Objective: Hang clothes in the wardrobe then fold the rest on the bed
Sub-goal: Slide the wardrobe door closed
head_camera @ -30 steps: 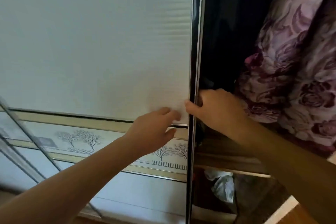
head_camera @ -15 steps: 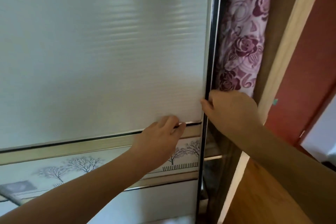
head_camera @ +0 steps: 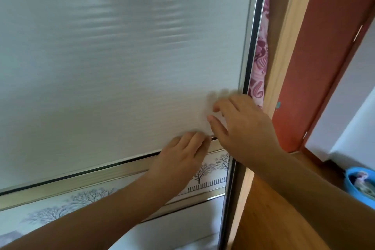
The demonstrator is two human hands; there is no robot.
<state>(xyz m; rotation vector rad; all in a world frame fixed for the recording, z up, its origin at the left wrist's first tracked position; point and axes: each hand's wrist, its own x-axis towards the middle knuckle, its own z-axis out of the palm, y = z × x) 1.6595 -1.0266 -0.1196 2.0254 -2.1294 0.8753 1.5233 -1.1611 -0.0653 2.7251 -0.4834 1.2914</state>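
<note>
White ribbed sliding wardrobe door (head_camera: 121, 67) fills the left and centre of the view, close to the camera. A gold metal rail (head_camera: 81, 180) crosses it on a slant low down, and below that runs a pale strip printed with bare trees and a fence (head_camera: 60, 207).

Left hand (head_camera: 180, 158) comes in from bottom left. Its fingers (head_camera: 194, 140) are extended with a slight bend, tips on the white panel right at the groove above the gold rail. It grips nothing.

Right hand (head_camera: 245, 128) is just right of it and higher. Its fingers (head_camera: 215, 124) are spread and laid flat on the panel near the door's right edge. No grip there either, and the fingertips are a bit motion-blurred.

Silver metal door edge (head_camera: 246, 46) runs top to bottom, nearly against the light wooden wardrobe frame (head_camera: 282, 46). Only a narrow gap is left between them. A pink-and-purple floral garment (head_camera: 260, 61) shows in that gap, inside the wardrobe, above the right hand.

Right of the frame is a red-brown room door (head_camera: 328, 57). Far right, low down, there's a blue plastic basin (head_camera: 350, 182) on the floor; can't tell what's in it.
</note>
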